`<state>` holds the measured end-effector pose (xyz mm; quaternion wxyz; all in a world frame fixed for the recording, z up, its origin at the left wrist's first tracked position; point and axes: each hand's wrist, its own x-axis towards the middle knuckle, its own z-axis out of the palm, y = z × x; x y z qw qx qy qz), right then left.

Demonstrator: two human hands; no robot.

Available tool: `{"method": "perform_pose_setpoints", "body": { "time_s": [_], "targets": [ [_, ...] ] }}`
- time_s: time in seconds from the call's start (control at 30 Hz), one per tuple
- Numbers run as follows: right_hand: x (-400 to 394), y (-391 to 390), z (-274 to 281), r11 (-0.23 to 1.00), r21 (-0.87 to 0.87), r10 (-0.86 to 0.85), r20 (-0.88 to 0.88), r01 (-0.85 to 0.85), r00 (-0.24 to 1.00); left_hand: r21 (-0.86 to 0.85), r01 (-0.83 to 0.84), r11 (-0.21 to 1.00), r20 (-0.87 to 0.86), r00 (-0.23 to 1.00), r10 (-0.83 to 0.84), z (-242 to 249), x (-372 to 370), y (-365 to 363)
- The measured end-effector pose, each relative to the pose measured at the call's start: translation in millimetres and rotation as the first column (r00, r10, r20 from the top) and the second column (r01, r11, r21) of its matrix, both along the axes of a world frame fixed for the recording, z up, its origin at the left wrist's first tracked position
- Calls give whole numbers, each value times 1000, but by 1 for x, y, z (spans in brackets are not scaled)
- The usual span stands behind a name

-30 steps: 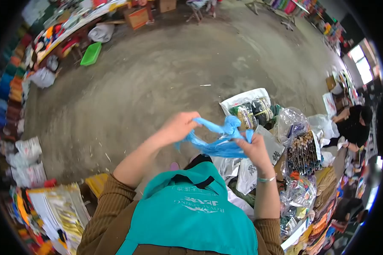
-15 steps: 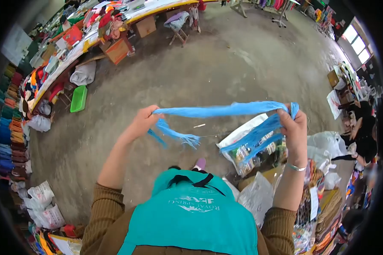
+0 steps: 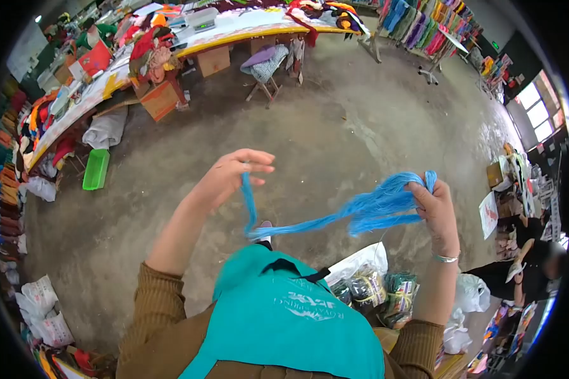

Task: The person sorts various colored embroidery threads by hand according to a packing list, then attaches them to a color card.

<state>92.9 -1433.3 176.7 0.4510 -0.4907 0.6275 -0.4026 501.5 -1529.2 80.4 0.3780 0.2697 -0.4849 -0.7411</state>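
A hank of light-blue yarn hangs in the air in front of my teal apron. My right hand is closed round its gathered, looped end, and loose strands droop beneath. From there a thin strand of the yarn runs left and turns up to my left hand. The fingers of my left hand are stretched out and apart, with the yarn's end against the underside of the hand. Whether the thumb pinches that end is hard to see.
A long yellow-edged table heaped with yarn curves across the back left. A green basket stands on the floor at left. Packed yarn bags lie below my right hand. At far right is another person.
My left hand has moved slightly right and its fingers have spread. The yarn, stretched straight between my hands before, now sags. The view has shifted, and the other person shows more clearly at right.
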Motion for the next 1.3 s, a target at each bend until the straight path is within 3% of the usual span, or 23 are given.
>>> {"method": "perform_pose_setpoints", "body": {
  "time_s": [0.03,0.07,0.1,0.13,0.2,0.27,0.33,0.37,0.43,0.47,0.53,0.57,0.6,0.67,0.7,0.77,0.87,0.9,1.0,1.07,1.1,1.2,1.3],
  "targets": [
    [-5,-26,-10,1000,13,1,-2,-1,1000,13,-1,1000,-2,1000,1,3,-12,-28],
    [-10,-48,-20,994,93,-92,328,65,940,-193,130,973,101,989,-112,9,-26,-57],
    [-16,-68,-35,975,196,-206,614,106,762,-367,278,888,224,953,-206,16,-41,-82],
    [-22,-87,-60,982,164,-188,768,95,612,-389,298,872,221,949,-226,28,-61,-100],
    [-1,-127,-74,978,133,-204,782,162,589,-533,404,743,277,913,-298,43,-104,-146],
    [6,-175,-86,999,-9,-15,782,35,623,-633,422,648,320,906,-278,51,-155,-185],
    [5,-220,-97,999,13,-35,810,41,585,-684,431,589,280,900,-333,53,-207,-220],
    [-3,-244,-104,1000,-9,1,833,12,554,-684,439,582,286,896,-339,55,-230,-246],
    [-31,-292,-107,991,-102,130,849,-83,512,-765,500,405,407,864,-296,62,-273,-294],
    [-56,-316,-114,985,-122,166,869,-123,467,-763,479,433,393,877,-278,70,-290,-316],
    [-108,-357,-100,987,-82,137,870,-135,474,-761,583,285,516,810,-277,62,-316,-381],
    [-139,-381,-104,984,-95,157,867,-151,473,-806,531,263,516,847,-127,63,-326,-404],
    [-162,-404,-95,984,-102,162,865,-149,474,-808,530,256,516,847,-125,66,-340,-424],
    [-202,-442,-71,985,-74,156,778,-158,608,-710,693,122,700,678,223,66,-369,-456],
    [-217,-462,-61,981,-48,161,747,-189,645,-734,673,91,645,649,403,53,-389,-474],
    [-235,-495,-40,975,22,153,659,-221,737,-828,557,71,442,569,693,27,-430,-511],
    [-256,-539,-18,947,37,215,668,-320,712,-926,372,71,233,410,882,43,-481,-565],
    [-269,-556,-21,937,46,238,645,-347,727,-972,230,56,163,477,864,53,-494,-592],
    [-322,-621,-11,960,64,199,528,-272,826,-794,-331,511,64,789,611,84,-525,-646],
    [-361,-666,-15,979,99,114,467,-180,877,-586,-387,712,-92,905,415,86,-545,-689],
    [-382,-691,-24,983,86,99,503,-163,858,-553,-306,775,-134,951,280,85,-555,-713],
    [-429,-764,-36,986,148,13,413,-81,911,-427,-237,872,-90,971,220,88,-598,-777],
    [-482,-828,-25,984,171,0,280,-50,960,-785,-366,500,-172,904,391,131,-629,-833]
  ]
}}
